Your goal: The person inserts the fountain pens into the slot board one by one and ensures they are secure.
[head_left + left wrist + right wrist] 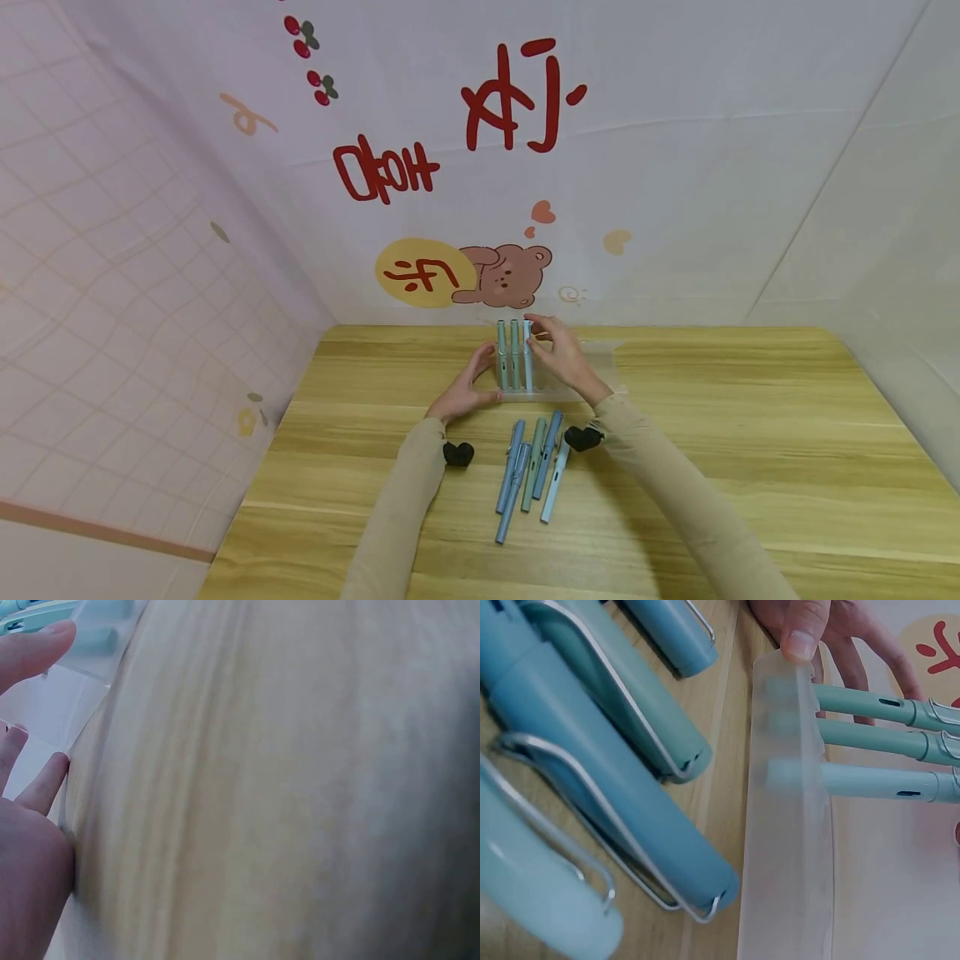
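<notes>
**Pens standing in a clear holder, both hands at it**

At the far middle of the wooden counter (pixel 750 433) stands a clear plastic holder (pixel 558 385) with three pens upright in it at its left end: two green ones (pixel 508 354) and, just right of them, a pale blue pen (pixel 528 357). The right hand (pixel 561 354) reaches over from the right, and its fingers curl round the top of the pale blue pen, pinching it near the cap. The left hand (pixel 465 390) rests at the holder's left end with its fingers relaxed and fairly straight; the right wrist view shows its thumb tip (pixel 804 634) pressed on the holder's translucent rim (pixel 787 825), with the other fingers behind the standing pens. The left wrist view shows the same hand (pixel 30 847) lying against the counter edge of the clear plastic, fingers loose, the rest blurred.

Nearer, between the two forearms, five loose pens (pixel 528 471) lie side by side on the counter, blue and green, touching or nearly touching, pointing roughly far to near. They lie just near of the holder, apart from both hands. Beige sleeves (pixel 405 508) cover both arms. Behind the counter hangs a pale cloth with red lettering and a cartoon bear (pixel 510 275).
</notes>
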`<state>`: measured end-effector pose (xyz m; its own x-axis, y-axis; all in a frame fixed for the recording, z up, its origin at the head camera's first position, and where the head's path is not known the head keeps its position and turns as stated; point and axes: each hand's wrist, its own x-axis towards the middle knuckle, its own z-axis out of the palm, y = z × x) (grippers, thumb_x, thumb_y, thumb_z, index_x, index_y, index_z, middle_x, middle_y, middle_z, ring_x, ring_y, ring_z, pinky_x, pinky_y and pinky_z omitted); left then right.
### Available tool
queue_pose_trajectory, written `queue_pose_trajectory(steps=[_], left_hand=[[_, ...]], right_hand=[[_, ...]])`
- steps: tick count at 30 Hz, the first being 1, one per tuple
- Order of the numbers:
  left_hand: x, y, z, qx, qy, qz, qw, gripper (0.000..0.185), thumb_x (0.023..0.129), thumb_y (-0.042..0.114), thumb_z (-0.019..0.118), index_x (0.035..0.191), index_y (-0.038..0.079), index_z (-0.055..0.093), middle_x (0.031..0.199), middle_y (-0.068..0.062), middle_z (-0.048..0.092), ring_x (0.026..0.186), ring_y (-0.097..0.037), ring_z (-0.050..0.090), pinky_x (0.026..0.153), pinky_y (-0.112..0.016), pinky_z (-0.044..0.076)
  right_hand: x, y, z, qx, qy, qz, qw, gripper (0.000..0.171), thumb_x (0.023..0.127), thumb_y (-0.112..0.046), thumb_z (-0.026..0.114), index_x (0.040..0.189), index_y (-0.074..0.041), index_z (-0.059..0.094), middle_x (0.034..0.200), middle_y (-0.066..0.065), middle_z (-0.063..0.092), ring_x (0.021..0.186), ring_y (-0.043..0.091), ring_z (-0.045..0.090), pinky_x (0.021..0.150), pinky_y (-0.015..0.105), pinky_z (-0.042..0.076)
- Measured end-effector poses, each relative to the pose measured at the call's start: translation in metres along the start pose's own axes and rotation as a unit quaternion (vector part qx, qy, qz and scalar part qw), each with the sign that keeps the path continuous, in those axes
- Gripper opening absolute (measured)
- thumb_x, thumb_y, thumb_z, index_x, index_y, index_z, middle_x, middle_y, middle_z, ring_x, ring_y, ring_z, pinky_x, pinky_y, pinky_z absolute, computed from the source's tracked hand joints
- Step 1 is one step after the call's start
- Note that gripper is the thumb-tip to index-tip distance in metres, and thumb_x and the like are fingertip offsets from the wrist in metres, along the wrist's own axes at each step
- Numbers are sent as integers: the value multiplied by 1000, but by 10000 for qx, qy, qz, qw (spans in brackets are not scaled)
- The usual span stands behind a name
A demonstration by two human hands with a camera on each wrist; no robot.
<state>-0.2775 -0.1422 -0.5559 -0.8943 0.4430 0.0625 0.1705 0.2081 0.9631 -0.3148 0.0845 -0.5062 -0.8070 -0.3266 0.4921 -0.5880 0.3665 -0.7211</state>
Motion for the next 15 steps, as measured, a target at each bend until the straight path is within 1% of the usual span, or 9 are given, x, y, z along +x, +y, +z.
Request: queue_pose_trajectory(steps=[5,9,12,15], left_hand=[[-1,1,0,8,31,39,10000,94,82,-3,73,155,18,16,158,-6,19,143,-29,21,109,-52,27],[-1,2,0,-10,28,53,10000,95,82,-4,73,155,16,15,158,-8,18,143,-31,21,109,-54,24],[-2,3,0,-28,33,11,10000,96,82,-4,73,155,17,15,158,-8,19,143,-30,21,110,-53,24],[-2,3,0,-57,41,-41,10000,96,81,-4,74,155,18,16,158,-5,20,142,-28,22,110,-51,25]], right_hand=[[0,-1,-2,82,-49,-73,9999,48,87,9,63,133,7,52,108,26,58,100,37,59,87,45,51],[0,-1,-3,38,-84,-53,9999,46,87,7,64,132,7,52,107,25,58,98,35,59,87,44,51],[0,-1,-4,7,-95,31,9999,46,87,6,65,131,6,53,105,23,58,98,34,59,88,43,51],[-1,-3,-5,123,-32,148,9998,46,86,7,65,131,7,52,106,25,58,100,35,58,90,45,50]])
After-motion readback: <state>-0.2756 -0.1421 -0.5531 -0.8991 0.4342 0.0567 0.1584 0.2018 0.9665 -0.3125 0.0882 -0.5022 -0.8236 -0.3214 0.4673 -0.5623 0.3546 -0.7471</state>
